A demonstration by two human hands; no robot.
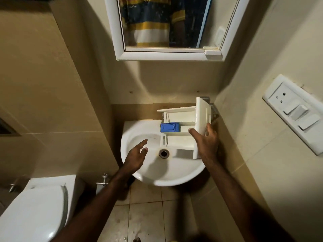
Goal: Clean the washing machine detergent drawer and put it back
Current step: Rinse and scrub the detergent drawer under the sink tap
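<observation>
Beige tiled walls enclose a dim bathroom. A white-framed mirror hangs on the far wall, a white switch panel on the right, a white toilet near left, over beige floor tiles.

Two hands are in view: the left hand open over one white sink, and the right hand gripping one detergent drawer. One blue insert sits in the drawer, just left of the right hand's thumb. There is one drain between the hands, one mirror above them, one toilet below-left of the left hand and one switch panel right of the right hand.
</observation>
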